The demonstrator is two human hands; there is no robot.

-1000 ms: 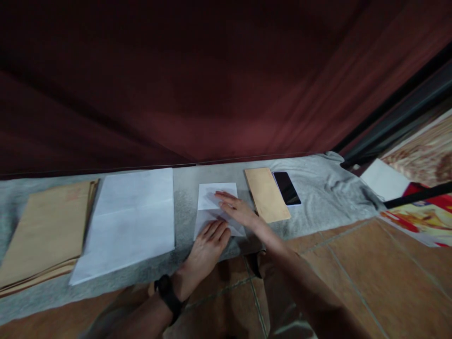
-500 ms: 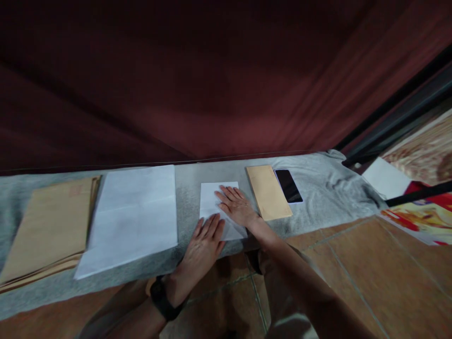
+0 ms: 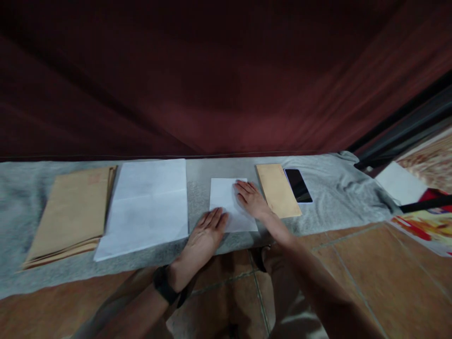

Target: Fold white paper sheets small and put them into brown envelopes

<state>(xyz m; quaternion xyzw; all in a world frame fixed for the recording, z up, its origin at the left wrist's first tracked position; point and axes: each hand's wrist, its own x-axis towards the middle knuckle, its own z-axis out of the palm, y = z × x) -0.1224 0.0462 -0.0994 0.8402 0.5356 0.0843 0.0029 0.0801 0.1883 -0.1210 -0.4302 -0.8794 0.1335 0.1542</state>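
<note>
A folded sheet of white paper point(image 3: 236, 220) lies flat on the grey cloth in front of me. My left hand point(image 3: 208, 231) rests with its fingers stretched out over the paper's lower left edge. Across the upper right part of the paper lies my right hand point(image 3: 253, 198), palm down, fingers extended. Neither hand grips anything. To the right of the paper sits a small tan envelope point(image 3: 279, 190), close to my right wrist. A larger stack of white paper sheets point(image 3: 148, 207) is spread to the left of my left hand.
Large brown envelopes point(image 3: 72, 212) are stacked at the far left. A phone point(image 3: 298, 185) lies beside the tan envelope. The grey cloth point(image 3: 339, 193) covers a narrow surface against a dark red curtain point(image 3: 219, 84). Printed sheets point(image 3: 427, 228) and a black bar are at the right.
My right hand has slid toward the paper's right edge. My left hand stays at the lower left. The whole view has shifted slightly, with things appearing further right.
</note>
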